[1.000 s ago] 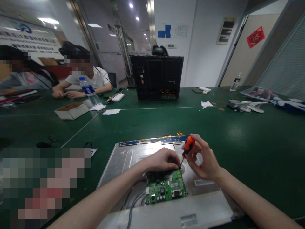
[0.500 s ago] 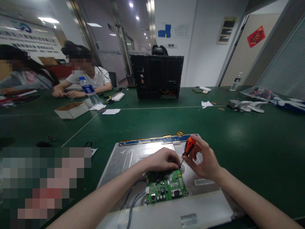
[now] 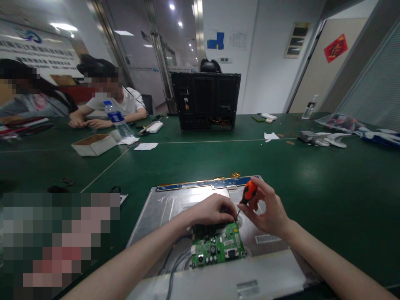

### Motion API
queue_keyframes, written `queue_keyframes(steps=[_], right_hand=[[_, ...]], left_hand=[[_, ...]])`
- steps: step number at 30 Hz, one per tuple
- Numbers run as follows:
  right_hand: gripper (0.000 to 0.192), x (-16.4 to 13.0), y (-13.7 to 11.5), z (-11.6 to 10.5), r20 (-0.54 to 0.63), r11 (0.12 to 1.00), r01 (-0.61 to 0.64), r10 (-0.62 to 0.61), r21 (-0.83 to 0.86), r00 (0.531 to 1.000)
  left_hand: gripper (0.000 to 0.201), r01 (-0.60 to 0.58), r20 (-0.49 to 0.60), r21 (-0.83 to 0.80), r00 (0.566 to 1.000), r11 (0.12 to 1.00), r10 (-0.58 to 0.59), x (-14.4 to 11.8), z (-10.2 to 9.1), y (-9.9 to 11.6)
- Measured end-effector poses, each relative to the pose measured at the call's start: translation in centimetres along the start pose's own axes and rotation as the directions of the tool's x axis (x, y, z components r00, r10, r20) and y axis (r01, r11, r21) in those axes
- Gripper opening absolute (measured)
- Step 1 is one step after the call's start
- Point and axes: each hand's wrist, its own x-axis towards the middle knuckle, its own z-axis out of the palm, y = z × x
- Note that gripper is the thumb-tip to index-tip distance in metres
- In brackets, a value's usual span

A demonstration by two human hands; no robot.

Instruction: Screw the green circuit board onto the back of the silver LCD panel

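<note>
Screwdriver (image 3: 248,192) with an orange and black handle sits in our right hand (image 3: 265,210), just below the middle of the frame. We pinch the handle between thumb and fingertips, and the thin shaft slants down and left to a point at the far right corner of the green circuit board (image 3: 218,245). That slant probably lets the tip meet a fastener at the board's corner, though the fastener itself is too small to make out.

Our left hand (image 3: 211,211) is curled, its fingers closed down at the same corner, right beside the tip; whether it grips a small part or only steadies the board, we cannot tell. The board lies flat on the metal back of a display panel (image 3: 168,206), with grey cables (image 3: 175,262) running off its near left side toward the bottom of the frame.

Both forearms come in from the bottom edge and converge, wrists bent so the hands meet over the panel. The panel rests on a green table (image 3: 312,175). In the upper left, two other people sit by a water bottle (image 3: 117,120) and a cardboard box (image 3: 93,144).
</note>
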Motion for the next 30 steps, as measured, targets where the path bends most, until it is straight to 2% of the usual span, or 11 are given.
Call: queue_keyframes(steps=[11, 22, 30], right_hand=[[0.070, -0.05, -0.20, -0.35, 0.074, 0.996, -0.042, 0.036, 0.076, 0.997], [0.060, 0.01, -0.08, -0.15, -0.005, 0.998, -0.012, 0.011, -0.058, 1.000], [0.069, 0.03, -0.43, -0.40, 0.085, 0.996, -0.053, 0.046, 0.077, 0.995]], left_hand=[[0.012, 0.014, 0.008, 0.015, 1.000, 1.000, -0.014, 0.05, 0.00, 0.03], [0.013, 0.018, 0.009, 0.000, 1.000, 1.000, -0.018, -0.01, -0.01, 0.17], [0.011, 0.008, 0.001, 0.012, 1.000, 1.000, -0.008, 0.03, 0.07, -0.10]])
